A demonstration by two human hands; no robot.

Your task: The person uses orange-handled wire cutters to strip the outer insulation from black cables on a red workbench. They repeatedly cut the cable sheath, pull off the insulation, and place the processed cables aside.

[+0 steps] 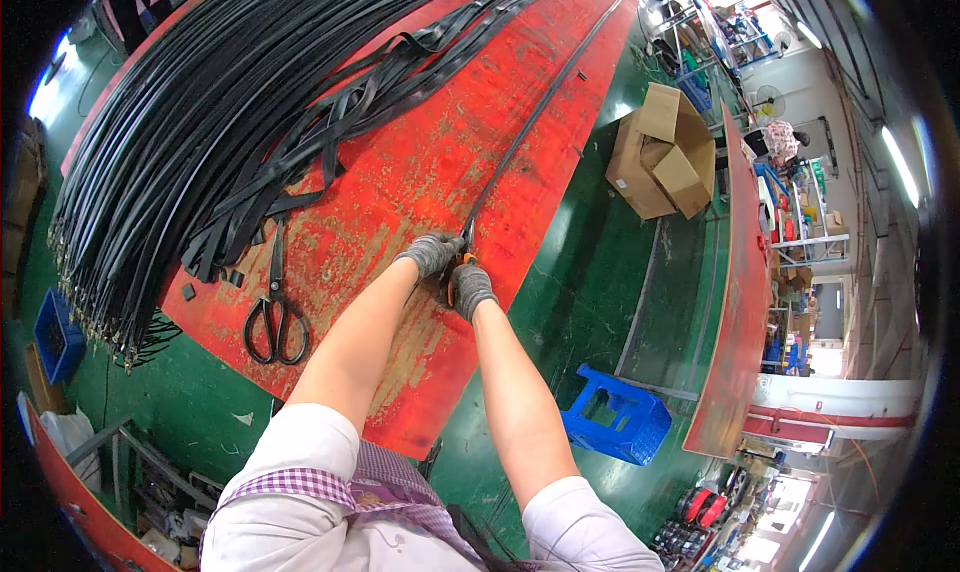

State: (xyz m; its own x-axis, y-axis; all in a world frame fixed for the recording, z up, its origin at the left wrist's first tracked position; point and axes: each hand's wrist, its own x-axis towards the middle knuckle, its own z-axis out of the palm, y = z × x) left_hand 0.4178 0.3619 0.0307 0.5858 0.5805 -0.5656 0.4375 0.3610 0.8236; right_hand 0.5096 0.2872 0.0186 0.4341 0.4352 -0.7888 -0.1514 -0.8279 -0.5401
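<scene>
Over the worn red table (400, 212), my two hands in grey gloves meet close together. My left hand (432, 255) is closed on the near end of a long black cable (510, 152), which runs away from me to the table's far end. My right hand (470, 289) is wrapped round a small tool with an orange handle (468, 260); its working end is mostly hidden, so its kind is unclear. To the left of my arms lie large black-handled scissors (276, 312). Beyond them are flat black strips (330, 132), loosely tangled.
A thick bundle of black cables (190, 122) covers the table's left side, its ends hanging over the edge. On the green floor to the right are an open cardboard box (640, 167) and a blue plastic stool (620, 412). Another red board (735, 312) stands farther right.
</scene>
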